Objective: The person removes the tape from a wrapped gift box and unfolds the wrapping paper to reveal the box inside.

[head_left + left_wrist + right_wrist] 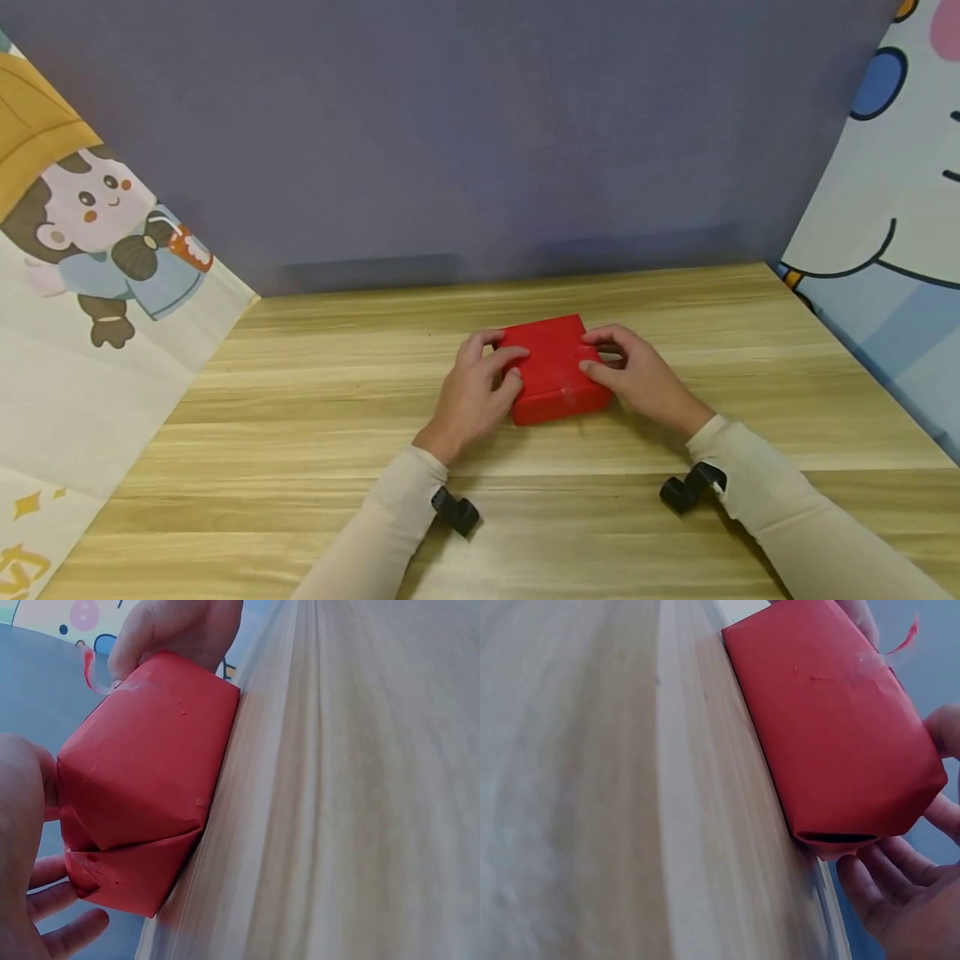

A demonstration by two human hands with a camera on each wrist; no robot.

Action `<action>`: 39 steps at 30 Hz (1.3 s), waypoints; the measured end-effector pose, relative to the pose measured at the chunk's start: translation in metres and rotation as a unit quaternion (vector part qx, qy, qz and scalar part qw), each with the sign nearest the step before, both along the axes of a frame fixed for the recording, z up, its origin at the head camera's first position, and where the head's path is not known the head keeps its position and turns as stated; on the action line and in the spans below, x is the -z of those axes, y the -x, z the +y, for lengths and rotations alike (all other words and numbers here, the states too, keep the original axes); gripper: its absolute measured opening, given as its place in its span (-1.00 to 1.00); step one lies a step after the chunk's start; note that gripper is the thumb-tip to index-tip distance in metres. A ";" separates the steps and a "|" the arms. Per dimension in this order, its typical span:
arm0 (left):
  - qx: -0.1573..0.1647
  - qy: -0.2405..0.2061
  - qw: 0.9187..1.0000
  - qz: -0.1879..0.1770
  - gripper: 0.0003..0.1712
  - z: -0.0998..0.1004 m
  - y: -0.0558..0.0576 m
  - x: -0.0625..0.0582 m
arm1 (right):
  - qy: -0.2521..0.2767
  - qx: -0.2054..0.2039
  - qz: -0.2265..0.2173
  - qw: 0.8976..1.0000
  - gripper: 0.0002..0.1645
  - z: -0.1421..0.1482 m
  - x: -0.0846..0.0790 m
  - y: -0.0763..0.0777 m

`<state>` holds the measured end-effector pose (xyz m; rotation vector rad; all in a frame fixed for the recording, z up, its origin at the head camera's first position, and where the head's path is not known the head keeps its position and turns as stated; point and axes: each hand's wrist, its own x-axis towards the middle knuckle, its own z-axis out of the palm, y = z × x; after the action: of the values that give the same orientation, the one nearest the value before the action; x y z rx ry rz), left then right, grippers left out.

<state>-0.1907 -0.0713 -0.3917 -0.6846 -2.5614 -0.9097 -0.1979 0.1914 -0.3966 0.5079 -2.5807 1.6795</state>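
A box wrapped in red paper lies on the table. At its left end, my left hand holds it, the index finger on the top and the thumb at the near left edge. My right hand grips the right end, with the thumb on top and fingers at the side. A folded end flap shows beside the left fingers in the left wrist view. In the right wrist view, the right fingers touch the other end flap, where a dark gap shows in the fold. The box's underside is hidden.
The wood-grain table meets a grey-blue fabric wall at the back. Cartoon-printed panels stand at the left and right. A strip of clear tape with a red scrap sticks up from the box's top edge.
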 end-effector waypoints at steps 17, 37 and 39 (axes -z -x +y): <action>-0.004 0.035 0.999 0.007 -0.74 -0.004 0.002 -0.001 | 0.000 0.001 -0.004 1.000 -0.48 -0.001 -0.002 -0.001; 0.010 0.052 0.999 -0.007 -0.68 -0.007 0.003 -0.003 | -0.001 0.005 -0.014 1.000 -0.46 0.000 -0.002 -0.002; 0.010 0.060 0.998 -0.006 -0.61 -0.008 0.004 -0.003 | -0.002 0.005 -0.013 1.000 -0.46 0.000 -0.002 -0.001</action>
<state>-0.1944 -0.0788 -0.3886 -0.7416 -2.6419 -0.7742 -0.1966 0.1914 -0.3948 0.4752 -2.5996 1.6907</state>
